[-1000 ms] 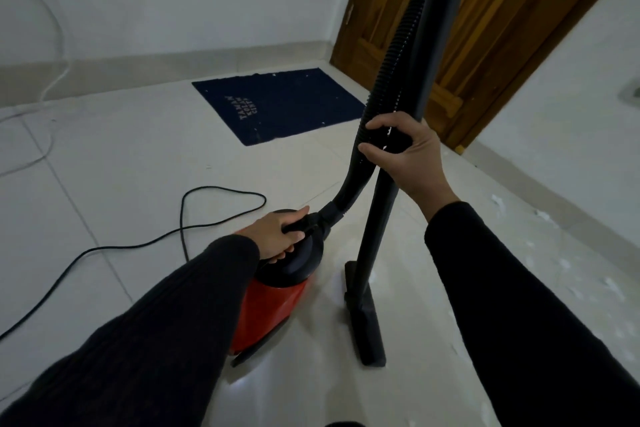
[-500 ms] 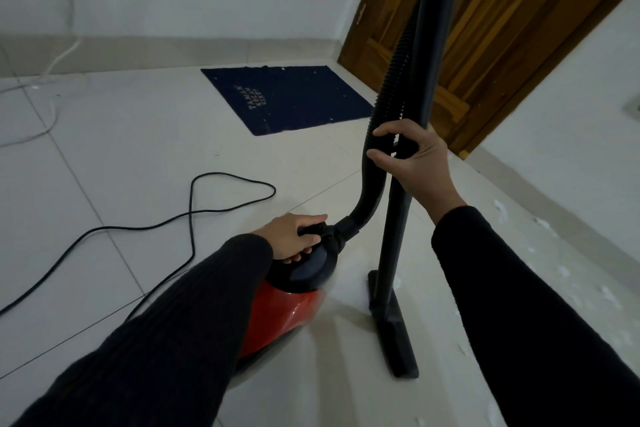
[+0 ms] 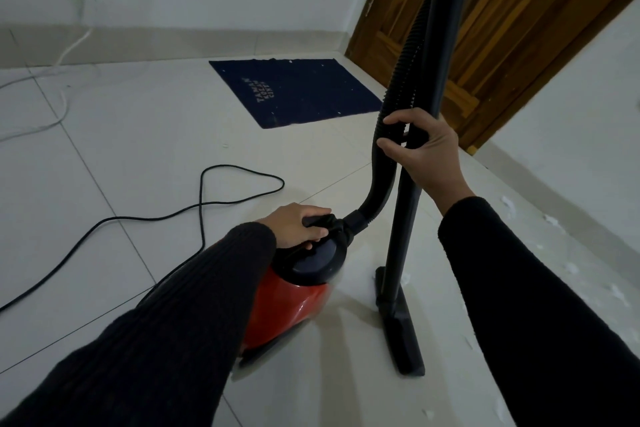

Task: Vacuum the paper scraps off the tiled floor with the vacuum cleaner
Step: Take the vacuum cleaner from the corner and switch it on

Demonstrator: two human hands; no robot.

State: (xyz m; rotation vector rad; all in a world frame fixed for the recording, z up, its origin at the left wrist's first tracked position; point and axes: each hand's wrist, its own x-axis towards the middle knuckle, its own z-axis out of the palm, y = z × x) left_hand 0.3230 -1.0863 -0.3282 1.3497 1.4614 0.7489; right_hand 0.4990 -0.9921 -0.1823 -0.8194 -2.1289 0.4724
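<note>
A red vacuum cleaner with a black lid sits on the tiled floor at centre. My left hand grips the black carry handle on its lid. My right hand holds the upright black wand together with the ribbed hose. The flat floor nozzle rests on the tiles to the right of the body. Small white paper scraps lie scattered along the right wall.
A black power cord loops across the tiles on the left. A dark blue mat lies before a wooden door. White cables trail by the far left wall.
The vacuum body and nozzle have shifted to the right across the tiles, and the view has swung with them. Both hands keep their holds.
</note>
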